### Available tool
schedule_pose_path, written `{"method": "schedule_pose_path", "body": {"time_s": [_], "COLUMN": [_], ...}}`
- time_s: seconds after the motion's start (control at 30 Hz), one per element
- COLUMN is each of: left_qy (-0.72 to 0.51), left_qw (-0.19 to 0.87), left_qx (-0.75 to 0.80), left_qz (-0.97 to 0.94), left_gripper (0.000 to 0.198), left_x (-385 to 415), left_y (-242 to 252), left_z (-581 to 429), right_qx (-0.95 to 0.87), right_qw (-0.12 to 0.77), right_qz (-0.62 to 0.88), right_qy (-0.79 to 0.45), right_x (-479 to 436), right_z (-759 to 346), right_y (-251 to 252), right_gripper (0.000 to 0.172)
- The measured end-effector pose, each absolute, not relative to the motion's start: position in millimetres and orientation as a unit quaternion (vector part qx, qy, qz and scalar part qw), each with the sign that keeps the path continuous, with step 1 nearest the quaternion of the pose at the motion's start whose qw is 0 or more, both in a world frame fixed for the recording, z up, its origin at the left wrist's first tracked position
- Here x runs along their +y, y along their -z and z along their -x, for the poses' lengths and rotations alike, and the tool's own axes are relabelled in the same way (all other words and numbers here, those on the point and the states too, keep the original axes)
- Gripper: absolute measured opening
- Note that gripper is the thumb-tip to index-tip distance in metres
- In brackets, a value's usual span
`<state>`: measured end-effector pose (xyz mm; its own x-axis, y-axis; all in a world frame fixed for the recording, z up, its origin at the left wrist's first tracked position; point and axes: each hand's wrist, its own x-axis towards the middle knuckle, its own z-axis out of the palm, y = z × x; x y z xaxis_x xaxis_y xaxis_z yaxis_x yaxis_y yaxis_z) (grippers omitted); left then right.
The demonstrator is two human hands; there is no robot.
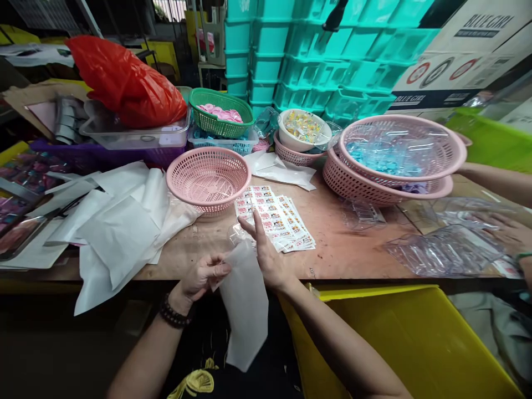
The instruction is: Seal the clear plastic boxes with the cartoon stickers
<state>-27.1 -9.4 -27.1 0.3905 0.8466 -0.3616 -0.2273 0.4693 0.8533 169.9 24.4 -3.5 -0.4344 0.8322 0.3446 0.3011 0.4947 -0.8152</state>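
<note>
My left hand [203,274] pinches the edge of a white backing sheet [245,305] that hangs down over the table's front edge. My right hand [266,249] is at the sheet's top right, index finger stretched up, the other fingers curled round a small clear plastic piece [235,234]. Just beyond the fingers lies a fanned stack of printed sticker sheets [276,217] on the wooden table [341,244]. An empty pink basket [208,177] stands behind the stack.
White paper sheets [120,221] pile at the left. Stacked pink baskets [394,160] with blue pieces stand at the right, a bowl of small items [305,128] and a green basket [221,112] behind. Another person's hand [505,230] rests on clear plastic trays [444,249]. A yellow bin [407,343] sits below.
</note>
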Motion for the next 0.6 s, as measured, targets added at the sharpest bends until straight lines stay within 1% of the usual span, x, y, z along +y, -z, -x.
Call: {"method": "schedule_pose_path", "body": {"time_s": [0.03,0.1,0.17,0.2,0.23,0.3,0.37,0.47,0.6], "left_qy": [-0.353,-0.346,-0.333,-0.318,-0.301,-0.274,-0.269,-0.273,-0.266], "left_qw": [0.722,0.653,0.6,0.586,0.578,0.551,0.499,0.419,0.389], "left_qx": [0.44,0.476,0.486,0.481,0.472,0.453,0.443,0.44,0.43], "left_qz": [-0.401,-0.477,-0.541,-0.568,-0.594,-0.645,-0.695,-0.746,-0.77], "left_gripper": [0.039,0.033,0.025,0.021,0.018,0.011,0.004,0.002,0.004], "left_x": [-13,-21,-28,-29,-30,-27,-23,-21,-24], "left_y": [21,9,-4,-9,-12,-15,-12,-3,5], "left_z": [35,47,50,49,46,38,30,24,22], "right_qx": [-0.754,-0.702,-0.655,-0.639,-0.627,-0.617,-0.616,-0.618,-0.621], "right_qw": [0.398,0.438,0.477,0.486,0.486,0.452,0.374,0.252,0.161], "right_qz": [0.362,0.365,0.407,0.437,0.465,0.498,0.501,0.494,0.503], "right_qy": [-0.376,-0.427,-0.422,-0.406,-0.392,-0.41,-0.478,-0.558,-0.579], "right_x": [25,30,40,46,53,65,76,92,113], "right_z": [-169,-173,-184,-190,-196,-205,-207,-200,-185], "right_y": [2,-6,-18,-25,-32,-46,-56,-61,-55], "right_gripper": [0.092,0.071,0.045,0.035,0.03,0.032,0.035,0.037,0.032]}}
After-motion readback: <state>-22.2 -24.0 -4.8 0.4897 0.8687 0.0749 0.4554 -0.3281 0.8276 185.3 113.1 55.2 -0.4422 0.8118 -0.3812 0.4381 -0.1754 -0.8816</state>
